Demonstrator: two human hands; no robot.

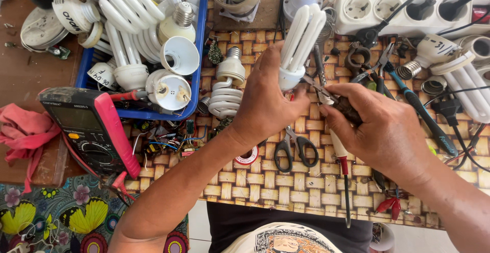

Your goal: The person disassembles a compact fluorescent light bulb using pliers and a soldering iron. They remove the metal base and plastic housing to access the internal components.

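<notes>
Holding a white tube-style fluorescent lamp [298, 44] upright, the person's left hand [265, 105] wraps its grip closed around the lamp's base, tubes pointing away from the body, so the seam of the base faces the other hand. The right hand [380, 130] has its grip closed on a dark-handled tool [339, 105] whose metal tip rests at the lamp's base; whether the tip is wedged into the seam cannot be told. The lamp sits raised just above the middle of the counter, between the two hands, steadied by one while the other brings the tool to it.

Below the hands lies a woven bamboo mat [265, 181] covering the counter. On it, just under the left wrist, rest small black-handled scissors [296, 148], and a white-and-red-handled probe or screwdriver [341, 166] lies beneath the right hand. A spiral lamp [224, 97] lies beside the left hand. To the left, a blue tray [196, 69] is heaped with used lamps and emptied white lamp housings, kept together near the work. A red-and-black multimeter [92, 130] leans in front of the tray, beside a pink rag [23, 133]. At the far edge sits a white power strip [408, 5] with plugs in it, and pliers [377, 64] and more lamps lie to the right. A flowered cloth [61, 212] shows at lower left.
</notes>
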